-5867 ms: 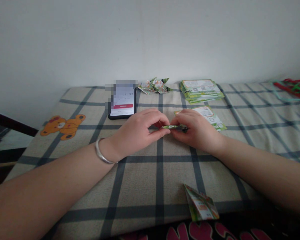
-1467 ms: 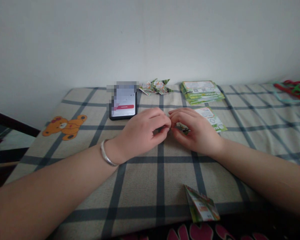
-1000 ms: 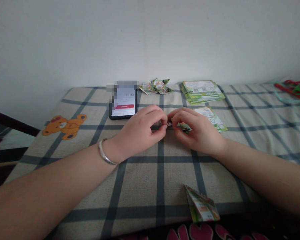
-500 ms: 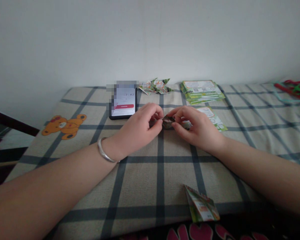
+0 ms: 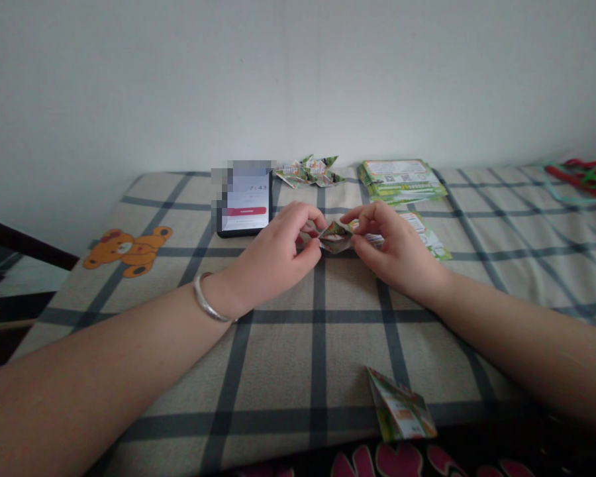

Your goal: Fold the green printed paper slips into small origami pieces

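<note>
Between my hands is a small folded paper piece, printed green and orange, its folds partly spread. My left hand, below a silver bangle, pinches its left end between thumb and fingers. At the other end, my right hand grips the paper with thumb and forefinger. Just behind the right hand lie loose printed sheets, partly covered by it. Nearer to me, a folded paper triangle rests by the table's front edge.
A phone with a lit screen lies behind my left hand. Folded paper pieces and a stack of printed sheets are by the wall. A bear cutout is at left; a clear tray with red and green items is at far right.
The folded paper has opened out, showing more of its printed faces. My right hand has shifted slightly right, widening the gap between my fingertips.
</note>
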A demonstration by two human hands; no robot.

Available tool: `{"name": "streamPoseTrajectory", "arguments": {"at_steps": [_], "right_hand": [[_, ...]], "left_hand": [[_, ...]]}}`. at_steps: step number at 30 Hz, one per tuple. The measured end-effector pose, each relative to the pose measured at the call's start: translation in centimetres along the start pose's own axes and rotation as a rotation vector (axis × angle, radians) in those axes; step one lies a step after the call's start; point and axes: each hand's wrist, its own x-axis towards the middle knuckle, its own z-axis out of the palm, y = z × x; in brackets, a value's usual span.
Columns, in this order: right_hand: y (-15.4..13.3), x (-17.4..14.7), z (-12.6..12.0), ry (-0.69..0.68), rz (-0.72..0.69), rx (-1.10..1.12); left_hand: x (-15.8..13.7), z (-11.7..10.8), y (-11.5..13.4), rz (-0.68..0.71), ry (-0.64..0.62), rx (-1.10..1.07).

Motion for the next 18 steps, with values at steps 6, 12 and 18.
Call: {"name": "streamPoseTrajectory", "arguments": {"at_steps": [6, 12, 18], "right_hand": [[0.25, -0.04, -0.08, 0.029, 0.033, 0.189], [0.68, 0.03, -0.01, 0.037, 0.066, 0.350], [0.71, 0.05, 0.06, 0.034, 0.064, 0.359]], "left_hand": [[0.09, 0.36, -0.88, -0.107, 0.020, -0.260], [0.12, 0.36, -0.78, -0.103, 0.020, -0.335], [0.29, 0.17, -0.70, -0.163, -0.005, -0.405]]}}
